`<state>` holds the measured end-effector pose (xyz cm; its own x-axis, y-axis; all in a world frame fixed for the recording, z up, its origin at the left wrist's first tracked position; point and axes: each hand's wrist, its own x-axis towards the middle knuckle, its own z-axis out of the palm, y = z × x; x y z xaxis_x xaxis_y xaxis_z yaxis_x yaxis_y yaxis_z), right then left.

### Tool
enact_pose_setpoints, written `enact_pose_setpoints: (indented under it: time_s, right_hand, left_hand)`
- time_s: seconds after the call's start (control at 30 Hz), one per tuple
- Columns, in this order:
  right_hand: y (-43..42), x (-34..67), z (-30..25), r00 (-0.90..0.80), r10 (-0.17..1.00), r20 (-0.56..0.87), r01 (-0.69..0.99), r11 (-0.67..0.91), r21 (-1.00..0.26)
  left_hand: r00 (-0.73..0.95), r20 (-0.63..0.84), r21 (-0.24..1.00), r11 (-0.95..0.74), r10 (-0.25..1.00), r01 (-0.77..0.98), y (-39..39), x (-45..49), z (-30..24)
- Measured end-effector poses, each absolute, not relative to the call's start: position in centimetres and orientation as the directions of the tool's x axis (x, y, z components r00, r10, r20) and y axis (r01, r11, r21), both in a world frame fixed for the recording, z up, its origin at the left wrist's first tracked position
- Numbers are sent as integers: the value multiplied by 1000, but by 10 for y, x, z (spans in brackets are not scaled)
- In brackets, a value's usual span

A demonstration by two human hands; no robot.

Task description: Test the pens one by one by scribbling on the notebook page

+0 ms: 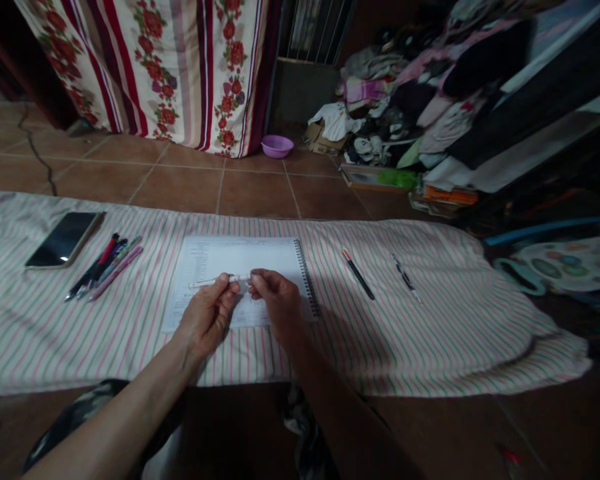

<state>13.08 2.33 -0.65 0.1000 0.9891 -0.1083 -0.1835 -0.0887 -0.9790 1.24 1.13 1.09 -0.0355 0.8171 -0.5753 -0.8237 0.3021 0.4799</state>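
Observation:
Over the open spiral notebook, a slim white pen is held level between my two hands. The fingertips of my left hand pinch its middle, and the pen's thin end sticks out to the left. At its other end, my right hand closes thumb and fingers on the tip. To the right of the notebook lie a black pen with an orange end and a black-and-white patterned pen. A bunch of several pens lies to the left.
A phone rests at the left on the striped cloth. Beyond, on the tiled floor, are a purple basin, a floral curtain and a heap of clothes. A paint-like palette sits at the right.

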Motion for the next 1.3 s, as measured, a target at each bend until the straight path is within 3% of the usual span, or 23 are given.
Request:
enact_pose_setpoints:
  time_s: [0.3,0.47,0.63,0.77,1.07,1.3]
  right_hand:
    - [29,130,-15,124,980,-159,-218,-129,-967]
    - [28,129,-14,158,965,-209,-270,-161,-949]
    - [26,129,-12,59,973,-222,-387,-183,-904]
    - [26,130,-10,69,970,-232,-365,-192,-911]
    - [27,127,-11,128,919,-373,-429,-287,-857]
    - [28,134,-7,94,943,-321,-408,-257,-876]
  left_hand:
    - [-44,-623,427,292,781,-856,13,16,15]
    - [-93,-587,495,266,804,-827,14,18,14]
    - [-127,-574,520,240,809,-820,14,19,13]
    - [-114,-545,553,254,831,-793,13,20,14]
    - [-268,-298,819,101,916,-565,10,25,8]
    - [-198,-354,754,154,914,-639,11,23,12]
